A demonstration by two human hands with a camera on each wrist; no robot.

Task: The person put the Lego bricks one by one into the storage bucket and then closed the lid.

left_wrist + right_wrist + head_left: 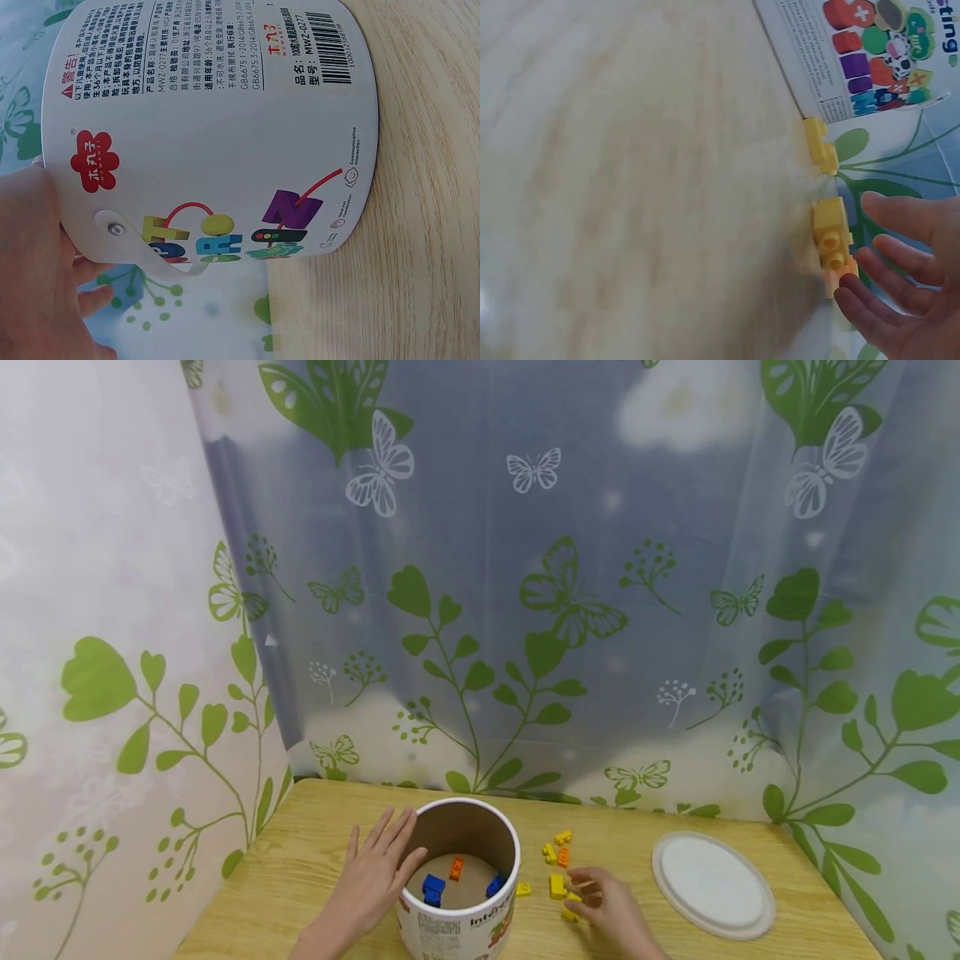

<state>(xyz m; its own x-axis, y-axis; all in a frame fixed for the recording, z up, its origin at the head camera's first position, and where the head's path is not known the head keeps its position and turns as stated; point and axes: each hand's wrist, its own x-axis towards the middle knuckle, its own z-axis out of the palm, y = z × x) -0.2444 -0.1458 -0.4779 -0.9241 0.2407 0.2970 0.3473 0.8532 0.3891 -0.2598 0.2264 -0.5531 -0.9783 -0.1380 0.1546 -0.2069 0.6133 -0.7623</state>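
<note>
A white, printed cylindrical bucket (457, 927) stands on the table with its top uncovered. My left hand (372, 868) rests against the bucket's left rim, fingers fairly straight. Inside lie a blue brick (432, 889), another blue brick (495, 885) and an orange brick (456, 868). To the right of the bucket, my right hand (611, 906) reaches among loose bricks with parted, slightly bent fingers. Closest to its fingertips are a yellow brick (557, 886) and another yellow brick (572, 907). In the right wrist view, the fingers (889, 289) hold nothing visible beside a yellow brick (830, 229).
A round white lid (712, 885) lies on the wooden table (300, 835) at the right. Behind the right hand are small yellow bricks (562, 837) and an orange brick (563, 857). A leaf-and-butterfly patterned curtain (480, 610) hangs along the table's back edge.
</note>
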